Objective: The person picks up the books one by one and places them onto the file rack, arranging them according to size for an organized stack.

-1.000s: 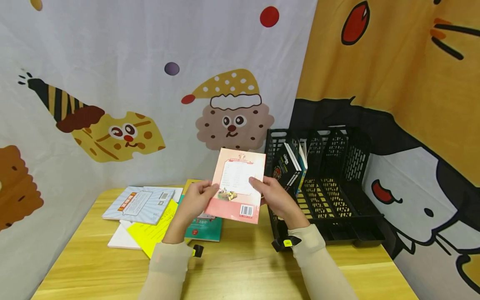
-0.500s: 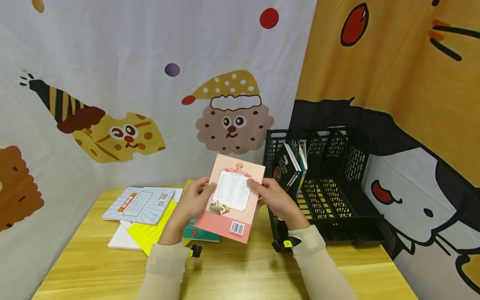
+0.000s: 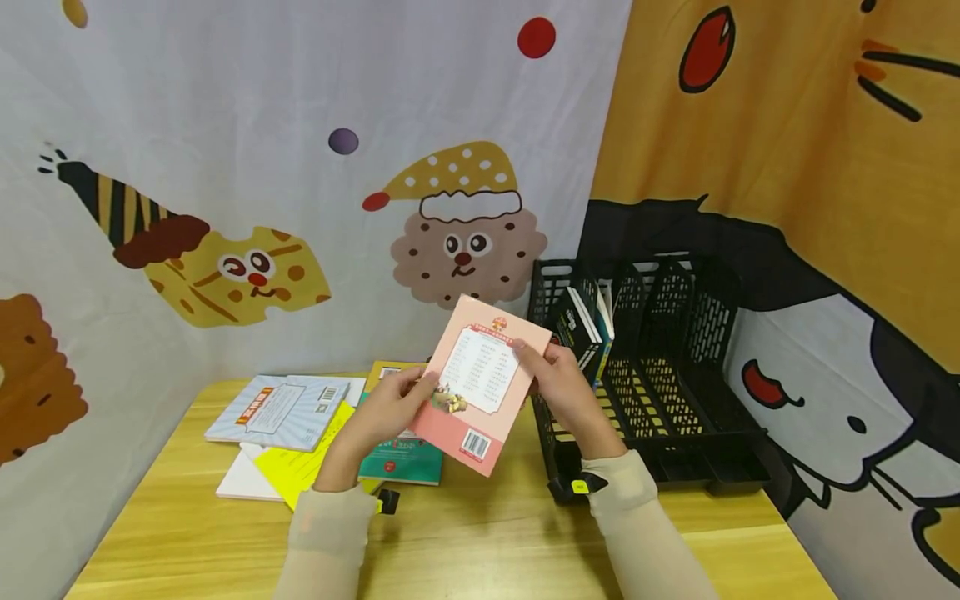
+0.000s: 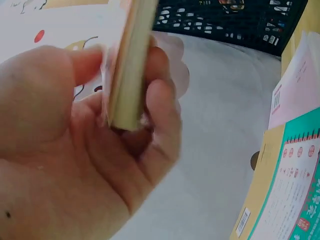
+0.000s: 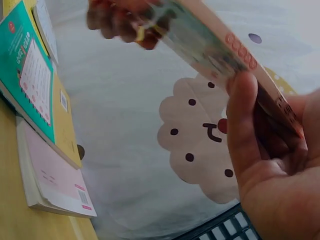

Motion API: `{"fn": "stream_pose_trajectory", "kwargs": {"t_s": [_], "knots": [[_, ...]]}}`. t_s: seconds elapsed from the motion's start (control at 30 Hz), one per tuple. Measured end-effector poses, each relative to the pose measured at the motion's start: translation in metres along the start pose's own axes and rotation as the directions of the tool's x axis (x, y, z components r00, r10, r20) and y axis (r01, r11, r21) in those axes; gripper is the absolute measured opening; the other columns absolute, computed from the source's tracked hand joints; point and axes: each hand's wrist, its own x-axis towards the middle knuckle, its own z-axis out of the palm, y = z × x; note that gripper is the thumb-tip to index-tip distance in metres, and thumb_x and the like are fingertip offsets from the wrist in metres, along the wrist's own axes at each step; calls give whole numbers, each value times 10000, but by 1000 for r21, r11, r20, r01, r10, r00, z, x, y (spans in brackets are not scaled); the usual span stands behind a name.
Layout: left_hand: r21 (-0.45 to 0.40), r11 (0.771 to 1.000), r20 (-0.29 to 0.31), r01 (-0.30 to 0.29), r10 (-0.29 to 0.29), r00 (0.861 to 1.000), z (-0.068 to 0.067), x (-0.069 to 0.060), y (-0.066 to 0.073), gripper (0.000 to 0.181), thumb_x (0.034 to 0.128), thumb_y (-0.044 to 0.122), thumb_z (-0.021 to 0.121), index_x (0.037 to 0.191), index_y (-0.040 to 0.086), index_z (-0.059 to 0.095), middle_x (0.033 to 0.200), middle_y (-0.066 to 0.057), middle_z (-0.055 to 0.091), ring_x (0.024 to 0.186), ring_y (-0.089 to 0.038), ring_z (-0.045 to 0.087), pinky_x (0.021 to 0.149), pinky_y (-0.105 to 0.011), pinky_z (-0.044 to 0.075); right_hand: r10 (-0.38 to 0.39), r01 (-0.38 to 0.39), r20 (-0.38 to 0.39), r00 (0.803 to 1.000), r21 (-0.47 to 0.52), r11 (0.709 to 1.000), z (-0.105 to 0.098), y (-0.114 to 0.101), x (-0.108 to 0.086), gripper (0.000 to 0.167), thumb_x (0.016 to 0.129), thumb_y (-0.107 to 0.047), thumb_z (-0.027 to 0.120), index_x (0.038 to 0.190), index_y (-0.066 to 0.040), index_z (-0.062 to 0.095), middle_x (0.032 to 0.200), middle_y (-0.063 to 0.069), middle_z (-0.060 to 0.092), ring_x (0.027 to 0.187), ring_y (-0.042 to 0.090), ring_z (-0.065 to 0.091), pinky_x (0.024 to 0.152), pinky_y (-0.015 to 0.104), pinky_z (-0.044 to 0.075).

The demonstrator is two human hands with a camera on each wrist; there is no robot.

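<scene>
A pink book (image 3: 480, 358) is held up above the table, its back cover with white text panel and barcode facing the head camera. My left hand (image 3: 386, 417) pinches its left edge, thumb on the cover. At the right edge my right hand (image 3: 566, 396) grips it, with the thumb (image 3: 528, 357) over the text panel. In the left wrist view, fingers curl behind the book's page block (image 4: 135, 70). The right wrist view shows the spine (image 5: 260, 70) and part of the picture side.
To the right stands a black slotted book rack (image 3: 660, 400), with black books (image 3: 573, 329) and a blue-yellow book (image 3: 604, 333) in its left part. A light blue book (image 3: 277, 408), yellow sheet (image 3: 300, 467) and green book (image 3: 408, 462) lie on the left of the wooden table (image 3: 465, 542).
The pink book dipped and tilted, then rose slightly and shifted right. Both hands keep hold of it, and the right hand has moved a little to the right.
</scene>
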Motion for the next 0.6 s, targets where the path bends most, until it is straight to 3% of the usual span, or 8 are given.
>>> {"fn": "stream_pose_trajectory", "kwargs": {"t_s": [0.1,0.23,0.4,0.6], "knots": [[-27,999,8,-33,33,999,-2,-1,1,436,1158,440,580,1405,107,714,998,-116,798,779,-209,721,697,-331,596,4,-4,-16,1000,12,1000,-1,-2,0,540,1158,-467,567,1414,2,652,1057,103,821,797,221,829,630,360,659],[-22,994,-76,-105,103,992,-5,-1,2,360,1164,341,595,1293,38,741,928,-137,803,716,-169,723,659,-300,580,38,-39,89,995,4,999,-3,-3,-2,514,1185,-402,523,1512,-7,571,1118,122,800,834,236,828,690,380,681],[-21,994,-142,-103,99,985,-6,-1,2,327,1157,348,610,1217,68,768,865,-113,789,671,-154,700,630,-285,556,57,-56,166,984,-9,998,-4,-5,-3,474,1196,-327,511,1526,13,534,1126,139,800,834,249,829,697,392,688],[-38,998,-123,-54,49,991,3,2,3,393,1136,425,635,1349,126,778,916,-113,792,676,-199,665,623,-288,552,3,2,91,996,-51,999,-11,-12,-7,433,1186,-310,533,1401,57,612,1017,150,832,659,226,798,627,380,665]]}}
